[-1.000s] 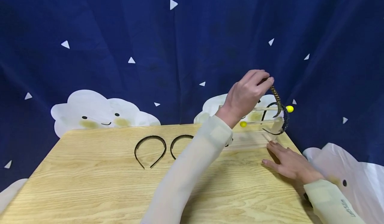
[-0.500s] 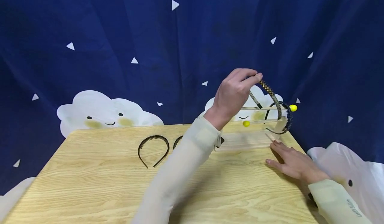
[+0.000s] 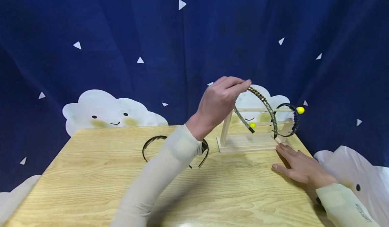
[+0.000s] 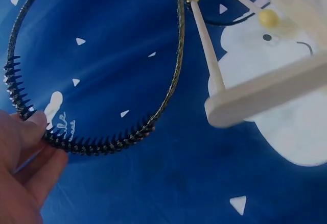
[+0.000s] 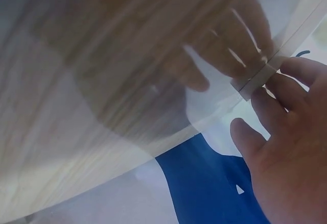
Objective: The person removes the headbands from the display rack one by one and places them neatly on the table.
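My left hand [image 3: 220, 98] pinches a gold-beaded headband [image 3: 262, 99] at its top, holding it up in front of a pale wooden rack [image 3: 249, 146]. The band's ends hang down, one near the rack's right part. In the left wrist view, my thumb and fingers grip its toothed, dark inner edge [image 4: 97, 146]. Flat on the table, my right hand [image 3: 299, 168] has its fingers straight, fingertips at the right end of the rack's base [image 5: 255, 83]. On the rack's upper rod, by its yellow ball tip [image 3: 300, 110], hangs a black toothed headband [image 3: 296, 120].
Two dark headbands lie on the wooden table [image 3: 91, 179], one at the left [image 3: 145, 148] and another [image 3: 207, 150] partly hidden by my left forearm. A second yellow ball [image 3: 252, 125] caps the rack's lower rod. A blue curtain [image 3: 152, 34] stands behind the table.
My left hand has moved left with the beaded headband, away from the rack's right end and the black headband hanging there. More of the rack shows. The right hand stays at the base.
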`<state>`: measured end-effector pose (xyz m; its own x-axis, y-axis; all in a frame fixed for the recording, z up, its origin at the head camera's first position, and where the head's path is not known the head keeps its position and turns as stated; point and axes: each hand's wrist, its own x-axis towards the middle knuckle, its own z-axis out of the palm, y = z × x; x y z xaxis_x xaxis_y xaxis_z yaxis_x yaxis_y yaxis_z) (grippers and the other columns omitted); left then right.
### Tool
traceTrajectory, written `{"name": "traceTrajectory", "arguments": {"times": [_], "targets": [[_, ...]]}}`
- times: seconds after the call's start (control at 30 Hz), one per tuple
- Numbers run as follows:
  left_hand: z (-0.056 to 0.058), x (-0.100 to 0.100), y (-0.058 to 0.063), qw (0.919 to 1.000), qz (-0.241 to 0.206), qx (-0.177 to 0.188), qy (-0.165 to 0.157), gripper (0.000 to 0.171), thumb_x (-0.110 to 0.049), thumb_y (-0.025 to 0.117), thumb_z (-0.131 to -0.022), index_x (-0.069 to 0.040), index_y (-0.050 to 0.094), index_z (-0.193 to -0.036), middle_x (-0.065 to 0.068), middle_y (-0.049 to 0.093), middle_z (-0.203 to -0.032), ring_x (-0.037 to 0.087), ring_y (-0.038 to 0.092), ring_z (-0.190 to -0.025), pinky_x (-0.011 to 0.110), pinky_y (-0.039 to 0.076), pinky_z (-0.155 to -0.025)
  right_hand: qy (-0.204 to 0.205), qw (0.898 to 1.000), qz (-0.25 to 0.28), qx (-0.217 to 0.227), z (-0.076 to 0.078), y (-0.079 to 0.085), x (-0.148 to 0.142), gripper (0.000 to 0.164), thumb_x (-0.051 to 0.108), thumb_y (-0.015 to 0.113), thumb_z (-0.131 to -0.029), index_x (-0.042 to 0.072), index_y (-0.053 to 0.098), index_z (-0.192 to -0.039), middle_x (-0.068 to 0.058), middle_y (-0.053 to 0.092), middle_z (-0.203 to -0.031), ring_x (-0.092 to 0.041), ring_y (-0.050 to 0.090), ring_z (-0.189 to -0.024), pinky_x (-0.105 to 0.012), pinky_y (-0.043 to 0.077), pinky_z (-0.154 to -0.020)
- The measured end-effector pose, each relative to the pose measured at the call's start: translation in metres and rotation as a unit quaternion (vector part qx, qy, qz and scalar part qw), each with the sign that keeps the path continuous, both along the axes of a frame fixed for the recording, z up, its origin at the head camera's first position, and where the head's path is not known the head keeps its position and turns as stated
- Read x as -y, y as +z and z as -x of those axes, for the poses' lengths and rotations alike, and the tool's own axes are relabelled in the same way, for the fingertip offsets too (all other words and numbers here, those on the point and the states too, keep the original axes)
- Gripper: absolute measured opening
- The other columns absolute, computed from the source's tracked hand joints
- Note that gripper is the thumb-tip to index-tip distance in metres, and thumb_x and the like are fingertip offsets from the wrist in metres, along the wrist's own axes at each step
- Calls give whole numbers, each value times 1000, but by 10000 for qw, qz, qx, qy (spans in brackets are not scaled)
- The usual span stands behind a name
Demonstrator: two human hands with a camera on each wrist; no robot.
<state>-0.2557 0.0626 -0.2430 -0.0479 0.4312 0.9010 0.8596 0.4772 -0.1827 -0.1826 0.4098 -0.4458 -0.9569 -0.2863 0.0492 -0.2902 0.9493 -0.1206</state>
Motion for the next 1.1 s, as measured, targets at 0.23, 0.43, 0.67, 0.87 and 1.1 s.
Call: {"name": "traceTrajectory", "arguments": {"times": [0.23, 0.43, 0.67, 0.87, 1.1], "targets": [[-7, 33, -13, 9985, 294, 378, -261, 29, 9, 64, -92, -9, 79, -109, 2, 74, -97, 15, 69, -89, 20, 52, -86, 59, 9998, -202, 3, -1, 3, 2, 89, 62, 57, -94, -5, 40, -150, -29, 35, -154, -45, 35, -140, -65, 30, -107], [-16, 59, -24, 9949, 649, 726, -278, 28, 12, 71, -86, -6, 79, -106, 2, 75, -96, 16, 69, -86, 21, 54, -82, 52, 9997, -247, 11, -1, 3, 1, 91, 65, 56, -93, -5, 40, -150, -29, 34, -154, -45, 34, -141, -65, 30, -108], [-25, 73, -23, 9895, 1057, 941, -290, 24, 8, 76, -84, -5, 79, -104, 2, 76, -96, 15, 70, -86, 22, 54, -80, 18, 9997, -205, 105, -1, 2, 1, 93, 65, 55, -94, -5, 38, -151, -30, 32, -155, -46, 32, -142, -66, 28, -108], [-25, 82, -26, 9809, 1484, 1250, -115, 22, 9, 73, -86, -6, 80, -102, 0, 76, -95, 16, 69, -81, 24, 56, -74, 3, 9998, -156, 137, -1, 0, 1, 93, 65, 55, -94, -5, 38, -151, -30, 32, -155, -47, 32, -142, -67, 27, -108], [-23, 89, -29, 9652, 2018, 1644, 253, 19, 4, 76, -86, -9, 81, -98, -4, 72, -78, 14, 61, -66, 27, 55, -62, -16, 9998, -161, 123, -1, -2, 1, 93, 66, 55, -93, -4, 38, -152, -29, 32, -156, -46, 32, -142, -67, 27, -108]]}}
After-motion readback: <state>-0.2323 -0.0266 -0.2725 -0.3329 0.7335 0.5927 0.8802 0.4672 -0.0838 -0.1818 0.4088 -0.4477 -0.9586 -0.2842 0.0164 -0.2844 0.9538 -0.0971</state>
